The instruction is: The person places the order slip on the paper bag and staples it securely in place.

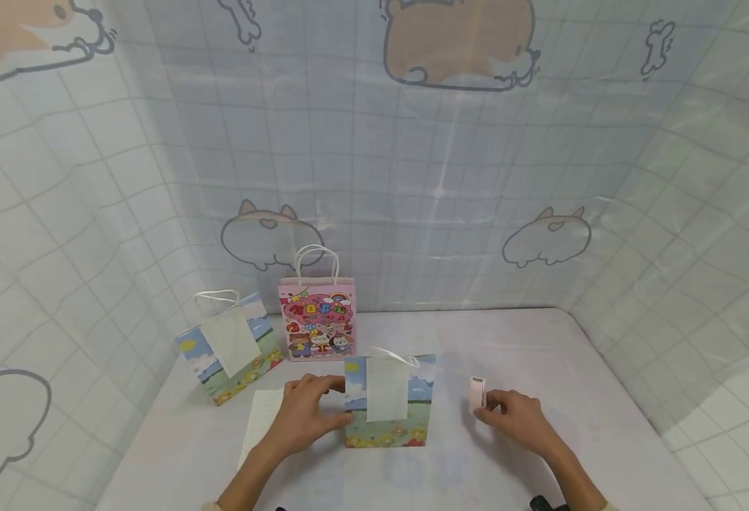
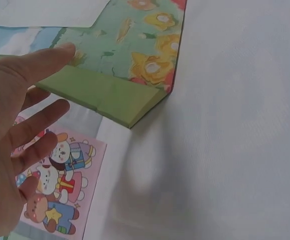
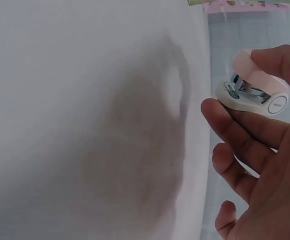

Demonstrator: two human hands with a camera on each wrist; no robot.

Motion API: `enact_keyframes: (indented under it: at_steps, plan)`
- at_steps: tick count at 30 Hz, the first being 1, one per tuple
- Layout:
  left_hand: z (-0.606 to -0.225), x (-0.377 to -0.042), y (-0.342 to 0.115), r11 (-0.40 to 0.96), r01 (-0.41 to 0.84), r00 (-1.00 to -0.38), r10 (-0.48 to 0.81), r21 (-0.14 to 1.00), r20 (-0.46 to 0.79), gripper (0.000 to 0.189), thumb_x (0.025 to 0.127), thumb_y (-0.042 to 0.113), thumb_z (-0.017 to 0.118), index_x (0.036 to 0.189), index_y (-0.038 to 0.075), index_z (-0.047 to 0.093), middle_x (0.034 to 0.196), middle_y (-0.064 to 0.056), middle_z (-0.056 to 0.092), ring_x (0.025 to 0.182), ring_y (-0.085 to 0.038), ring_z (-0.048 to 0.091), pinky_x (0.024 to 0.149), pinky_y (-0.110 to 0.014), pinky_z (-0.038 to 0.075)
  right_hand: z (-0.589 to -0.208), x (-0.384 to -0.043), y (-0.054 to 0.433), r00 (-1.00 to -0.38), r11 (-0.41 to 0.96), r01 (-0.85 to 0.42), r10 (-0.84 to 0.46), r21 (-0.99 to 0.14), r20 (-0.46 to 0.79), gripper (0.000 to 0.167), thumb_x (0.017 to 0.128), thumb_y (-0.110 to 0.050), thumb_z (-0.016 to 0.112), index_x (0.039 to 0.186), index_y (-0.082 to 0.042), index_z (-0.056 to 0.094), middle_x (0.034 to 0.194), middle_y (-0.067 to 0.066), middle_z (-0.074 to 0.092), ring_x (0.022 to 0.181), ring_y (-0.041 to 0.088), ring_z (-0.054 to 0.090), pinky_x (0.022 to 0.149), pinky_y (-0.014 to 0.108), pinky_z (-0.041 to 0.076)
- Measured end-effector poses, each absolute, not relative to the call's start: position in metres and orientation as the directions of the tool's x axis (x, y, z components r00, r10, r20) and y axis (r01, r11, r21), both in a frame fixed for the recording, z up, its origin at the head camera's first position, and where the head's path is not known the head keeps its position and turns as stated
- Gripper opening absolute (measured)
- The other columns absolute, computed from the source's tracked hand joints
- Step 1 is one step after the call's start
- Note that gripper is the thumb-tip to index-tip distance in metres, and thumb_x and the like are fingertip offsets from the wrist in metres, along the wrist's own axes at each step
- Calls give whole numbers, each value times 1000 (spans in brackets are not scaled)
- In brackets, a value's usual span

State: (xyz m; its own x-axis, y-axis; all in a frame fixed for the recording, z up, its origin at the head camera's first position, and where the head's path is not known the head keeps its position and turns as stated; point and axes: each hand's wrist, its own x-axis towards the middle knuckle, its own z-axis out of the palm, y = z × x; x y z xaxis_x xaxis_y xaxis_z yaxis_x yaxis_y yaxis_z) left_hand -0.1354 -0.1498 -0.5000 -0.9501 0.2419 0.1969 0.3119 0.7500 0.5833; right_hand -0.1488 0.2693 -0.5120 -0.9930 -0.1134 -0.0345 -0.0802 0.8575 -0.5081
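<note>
A gift bag [image 1: 387, 426] with a sky-and-flower print stands upright in the middle of the table, a white paper [image 1: 386, 389] over its front and white string handles at its top. My left hand [image 1: 307, 415] is at its left side, fingers spread, thumb [image 2: 50, 60] right at the bag's edge. To the right of the bag, my right hand [image 1: 518, 422] holds a small pink and white stapler [image 3: 254, 82] between thumb and fingers. The stapler's mouth is apart, showing metal inside, and it is held upright in the head view.
A matching gift bag [image 1: 272, 348] with white paper on its front leans at the back left. Beside it stands a pink cartoon bag [image 1: 317, 309] with white handles. White lined paper [image 1: 259, 419] lies left of my left hand. A patterned curtain [image 1: 438, 163] surrounds the table.
</note>
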Motion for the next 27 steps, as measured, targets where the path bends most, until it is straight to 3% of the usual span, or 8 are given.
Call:
enact_keyframes:
  at_steps: [8, 19, 27]
  plan:
    - [-501, -144, -139, 747, 340, -939, 239, 571, 246, 61, 77, 53, 83, 128, 25, 64, 112, 10, 72, 104, -11, 54, 94, -50, 29, -514, -144, 271, -991, 863, 1, -65, -506, -113, 44, 83, -48, 77, 106, -10, 75, 83, -7, 66, 72, 14, 49, 66, 34, 36]
    - [-502, -160, -122, 744, 344, -938, 246, 573, 244, 60, 80, 52, 81, 130, 25, 64, 114, 11, 72, 105, -14, 56, 95, -50, 29, -517, -137, 279, -990, 856, 29, -47, -517, -134, 42, 83, -49, 77, 103, -12, 75, 83, -7, 66, 71, 13, 51, 64, 33, 38]
    - [-501, -168, -112, 743, 350, -935, 243, 570, 258, 59, 80, 51, 81, 129, 23, 64, 114, 8, 72, 106, -14, 56, 93, -49, 30, -520, -137, 287, -989, 853, 43, -37, -521, -143, 50, 82, -48, 78, 111, -7, 74, 87, -6, 69, 74, 11, 56, 64, 32, 44]
